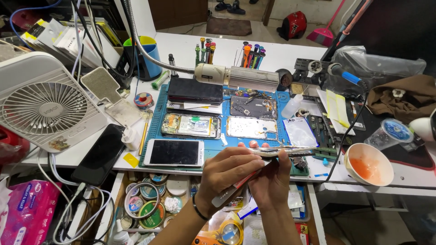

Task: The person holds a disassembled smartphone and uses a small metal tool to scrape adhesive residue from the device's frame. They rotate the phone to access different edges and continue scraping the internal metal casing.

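A thin silver phone panel, held edge-on [284, 152], sits above the desk's front edge. The right hand [272, 179] pinches it from below to steady it, while the left hand [227, 170] grips a flat metal pry tool with a red stripe [234, 190] — angled toward the seam. Behind lies a blue work mat [156, 119] with opened phones.

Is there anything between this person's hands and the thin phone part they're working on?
Nothing visible. The right hand grips the thin phone part edge-on, fingers wrapped over it. The left hand presses a flat tool up against its near end. Both are held above the table edge, clear of the phones on the blue mat.
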